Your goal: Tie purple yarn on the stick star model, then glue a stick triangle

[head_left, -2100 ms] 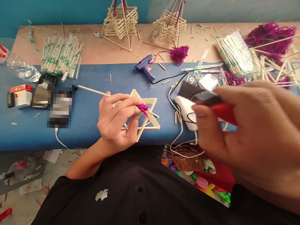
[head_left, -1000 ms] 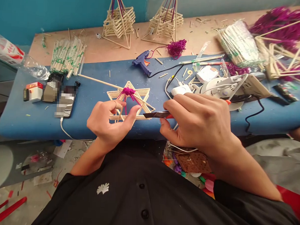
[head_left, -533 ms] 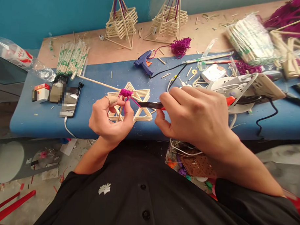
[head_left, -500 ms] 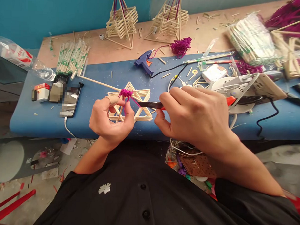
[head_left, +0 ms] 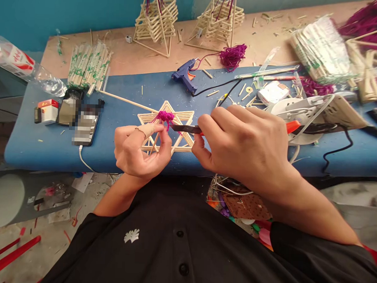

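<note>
- While magenta yarn (head_left: 166, 116) is pinched by the left hand (head_left: 141, 152) at the near pale-wood star (head_left: 185, 115),
- the dark-bladed orange cutter (head_left: 189, 129) gripped by the right hand (head_left: 247, 139) has been shifted left;
- cutting seems underway.

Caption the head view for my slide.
Left hand pinches purple yarn over a stick star; right hand holds a knife close by.

The single view looks from the person's head, facing forward and steeply down over the black shirt front (head_left: 154, 227). The left hand (head_left: 141, 151) and right hand (head_left: 242, 141) show at close range mid-frame, the blue tabletop (head_left: 52, 149) spreads under and beyond them, and the teal wall (head_left: 72, 9) fills the upper left.
</note>
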`<state>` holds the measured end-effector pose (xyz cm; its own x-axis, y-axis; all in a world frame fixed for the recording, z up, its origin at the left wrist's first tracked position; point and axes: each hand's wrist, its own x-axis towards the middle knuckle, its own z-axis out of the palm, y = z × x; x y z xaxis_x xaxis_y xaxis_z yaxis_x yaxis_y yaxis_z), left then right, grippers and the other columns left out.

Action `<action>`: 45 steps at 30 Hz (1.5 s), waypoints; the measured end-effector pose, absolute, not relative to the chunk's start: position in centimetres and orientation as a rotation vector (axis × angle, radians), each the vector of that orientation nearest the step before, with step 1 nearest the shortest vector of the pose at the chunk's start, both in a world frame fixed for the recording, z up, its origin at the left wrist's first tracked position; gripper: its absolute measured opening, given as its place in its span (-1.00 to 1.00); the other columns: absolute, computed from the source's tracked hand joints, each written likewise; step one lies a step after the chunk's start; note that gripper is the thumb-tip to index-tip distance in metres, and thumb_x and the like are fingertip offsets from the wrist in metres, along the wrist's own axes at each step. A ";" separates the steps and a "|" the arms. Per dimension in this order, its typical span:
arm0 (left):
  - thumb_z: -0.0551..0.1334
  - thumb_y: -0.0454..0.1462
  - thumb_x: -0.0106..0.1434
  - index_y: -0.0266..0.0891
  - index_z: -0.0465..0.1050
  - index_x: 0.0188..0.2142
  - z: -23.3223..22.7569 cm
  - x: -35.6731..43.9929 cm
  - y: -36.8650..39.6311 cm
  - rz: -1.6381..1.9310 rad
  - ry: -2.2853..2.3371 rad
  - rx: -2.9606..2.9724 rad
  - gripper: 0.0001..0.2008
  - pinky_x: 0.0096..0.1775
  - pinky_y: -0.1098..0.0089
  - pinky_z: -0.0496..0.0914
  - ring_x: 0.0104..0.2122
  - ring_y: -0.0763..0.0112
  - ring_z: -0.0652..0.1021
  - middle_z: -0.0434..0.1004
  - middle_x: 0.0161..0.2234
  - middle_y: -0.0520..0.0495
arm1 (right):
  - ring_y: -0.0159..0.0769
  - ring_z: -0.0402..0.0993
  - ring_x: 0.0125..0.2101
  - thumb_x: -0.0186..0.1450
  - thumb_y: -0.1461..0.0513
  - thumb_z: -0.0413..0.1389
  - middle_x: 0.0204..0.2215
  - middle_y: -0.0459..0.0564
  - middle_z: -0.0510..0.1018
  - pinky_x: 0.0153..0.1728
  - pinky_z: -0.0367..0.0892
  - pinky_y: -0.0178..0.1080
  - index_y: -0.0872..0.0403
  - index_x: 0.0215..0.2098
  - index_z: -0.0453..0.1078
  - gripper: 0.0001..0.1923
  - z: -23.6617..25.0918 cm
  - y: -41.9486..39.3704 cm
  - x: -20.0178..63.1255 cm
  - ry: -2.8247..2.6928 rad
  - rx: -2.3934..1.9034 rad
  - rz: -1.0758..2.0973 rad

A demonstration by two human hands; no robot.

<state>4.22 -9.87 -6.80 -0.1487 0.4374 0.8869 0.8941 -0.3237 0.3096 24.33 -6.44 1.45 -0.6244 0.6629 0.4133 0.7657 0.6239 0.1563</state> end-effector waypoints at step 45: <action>0.52 -0.30 0.23 -0.02 0.50 0.14 -5.1 5.1 -9.5 -1.785 -1.337 -1.738 -0.49 -0.36 0.07 0.50 -0.32 0.16 0.58 0.72 -0.23 -0.07 | -0.28 0.16 -0.44 0.46 0.24 0.03 -0.51 -0.03 0.38 -0.38 -0.04 -0.16 0.05 -0.40 0.34 -0.75 1.4 -6.1 23.7 -2.447 -0.981 -0.645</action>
